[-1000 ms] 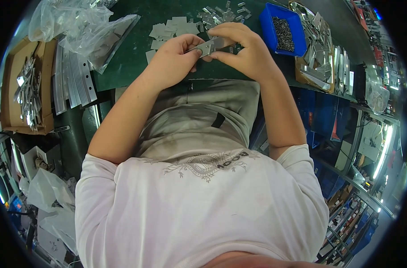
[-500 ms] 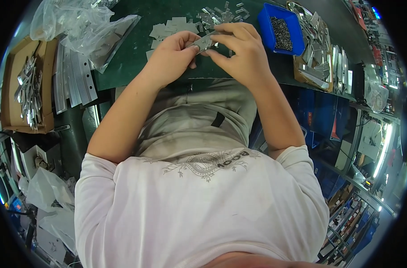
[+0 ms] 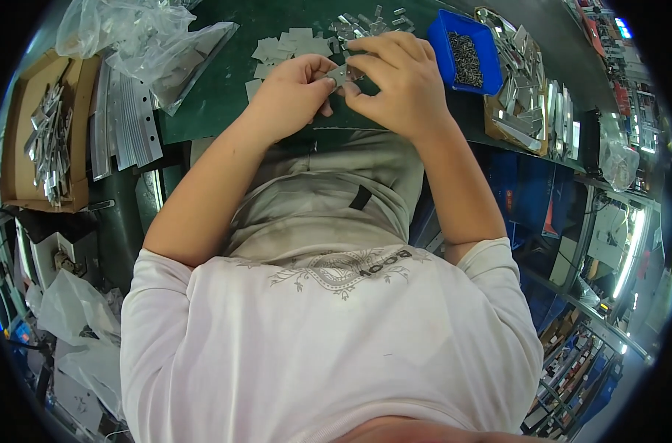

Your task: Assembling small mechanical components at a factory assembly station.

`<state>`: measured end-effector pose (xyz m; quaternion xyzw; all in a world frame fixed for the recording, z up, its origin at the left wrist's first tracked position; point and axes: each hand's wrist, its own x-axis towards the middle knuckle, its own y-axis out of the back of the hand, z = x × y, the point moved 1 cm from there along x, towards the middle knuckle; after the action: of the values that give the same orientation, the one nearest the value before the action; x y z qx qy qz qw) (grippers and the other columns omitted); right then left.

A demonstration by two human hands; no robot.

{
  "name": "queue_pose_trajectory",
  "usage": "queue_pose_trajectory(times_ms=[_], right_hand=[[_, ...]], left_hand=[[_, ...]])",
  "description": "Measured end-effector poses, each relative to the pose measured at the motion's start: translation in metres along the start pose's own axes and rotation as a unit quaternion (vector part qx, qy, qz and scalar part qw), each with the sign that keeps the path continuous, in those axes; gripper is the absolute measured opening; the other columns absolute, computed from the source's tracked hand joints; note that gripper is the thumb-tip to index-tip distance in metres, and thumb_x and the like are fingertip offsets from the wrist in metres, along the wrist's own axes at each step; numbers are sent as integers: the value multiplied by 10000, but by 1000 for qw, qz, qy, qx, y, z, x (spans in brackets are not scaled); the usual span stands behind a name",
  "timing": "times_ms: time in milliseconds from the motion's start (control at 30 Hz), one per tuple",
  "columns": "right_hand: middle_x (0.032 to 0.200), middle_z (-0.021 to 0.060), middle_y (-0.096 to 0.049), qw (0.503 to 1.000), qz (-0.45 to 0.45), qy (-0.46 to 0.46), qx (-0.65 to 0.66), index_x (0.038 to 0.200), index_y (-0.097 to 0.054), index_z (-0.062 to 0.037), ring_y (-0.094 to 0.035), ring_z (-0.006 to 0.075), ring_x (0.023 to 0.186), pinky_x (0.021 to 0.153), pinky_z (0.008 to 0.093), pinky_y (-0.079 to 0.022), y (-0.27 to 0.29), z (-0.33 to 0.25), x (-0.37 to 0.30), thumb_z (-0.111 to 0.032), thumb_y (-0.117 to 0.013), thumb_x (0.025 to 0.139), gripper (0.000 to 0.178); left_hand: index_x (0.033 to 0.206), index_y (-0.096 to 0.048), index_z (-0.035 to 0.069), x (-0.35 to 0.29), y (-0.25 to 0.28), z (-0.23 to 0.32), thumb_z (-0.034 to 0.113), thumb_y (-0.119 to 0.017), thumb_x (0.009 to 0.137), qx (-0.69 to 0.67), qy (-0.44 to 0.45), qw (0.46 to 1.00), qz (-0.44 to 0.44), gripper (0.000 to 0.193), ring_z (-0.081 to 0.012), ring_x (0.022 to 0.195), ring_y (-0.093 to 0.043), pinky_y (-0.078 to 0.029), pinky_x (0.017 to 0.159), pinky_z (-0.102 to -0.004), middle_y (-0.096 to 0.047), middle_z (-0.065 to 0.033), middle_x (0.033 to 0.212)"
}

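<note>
A small flat metal plate (image 3: 340,74) with holes is held up over the near part of the green table. My left hand (image 3: 295,94) pinches its left end between thumb and curled fingers. On the other side, my right hand (image 3: 406,87) has its thumb and fingers bent around the plate's right end; its fingertips partly cover whatever sits there. Behind my left hand lie thin grey metal plates (image 3: 295,43), loosely spread. Small shiny metal pieces (image 3: 365,26) are scattered beyond my right fingers.
Right of my hand stands a blue bin (image 3: 437,46) of small dark metal parts. Beside it, a carton (image 3: 498,131) holds shiny strips. To the left are a plastic bag (image 3: 140,37), long metal strips (image 3: 133,122) and a cardboard tray (image 3: 15,148) with metal pieces.
My right thumb has drawn closer to the plate, and its fingers are bent nearer around it. The plate is turned a little and shows less of its length. My left hand stays almost still.
</note>
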<state>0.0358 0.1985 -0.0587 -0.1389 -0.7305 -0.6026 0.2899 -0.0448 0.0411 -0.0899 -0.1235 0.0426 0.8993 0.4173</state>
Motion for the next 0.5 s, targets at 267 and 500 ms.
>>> queue_pose_trajectory(times_ms=[267, 500], right_hand=[[1050, -38, -653, 998, -36, 46, -1, 835, -695, -127, -570, 175, 998, 849, 342, -422, -1, 0, 4, -202, -738, 655, 200], [1022, -14, -664, 997, -54, 38, 30, 875, -713, -122, -585, 184, 983, 854, 350, -441, 0, 4, 5, -200, -753, 654, 238]], left_hand=[[1170, -535, -42, 3, 3, -3, 99, -541, 899, 15, 8, 1000, -7, 305, -71, 590, -564, -400, 458, -212, -616, -35, 844], [1157, -544, -41, 0, 4, 0, 91, -526, 898, 21, -2, 1000, -17, 292, -85, 623, -584, -423, 513, -227, -634, -46, 895]])
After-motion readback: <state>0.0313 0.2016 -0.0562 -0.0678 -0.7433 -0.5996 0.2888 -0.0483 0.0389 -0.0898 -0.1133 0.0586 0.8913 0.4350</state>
